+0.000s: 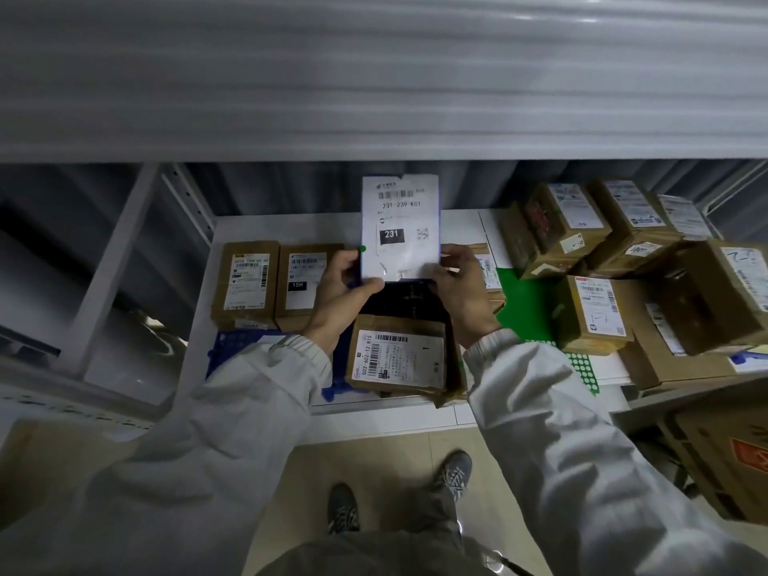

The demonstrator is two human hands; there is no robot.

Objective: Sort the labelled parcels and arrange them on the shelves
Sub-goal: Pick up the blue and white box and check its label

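I hold a flat white parcel [401, 226] marked "231" upright over the middle of the white shelf [461, 226]. My left hand [340, 288] grips its lower left edge and my right hand [461, 284] its lower right edge. Below it lies a dark packet, and in front of that a brown box [399, 359] labelled "502-602-12 815". Two brown boxes [245, 282] [305, 280] stand side by side at the left; the second carries a "15H" mark.
Several brown labelled boxes [594, 313] are piled at the right of the shelf. A green sheet [523, 301] and a blue one [237, 340] lie on the shelf. An upper shelf [374, 97] hangs close overhead. A large carton [731, 455] stands lower right on the floor.
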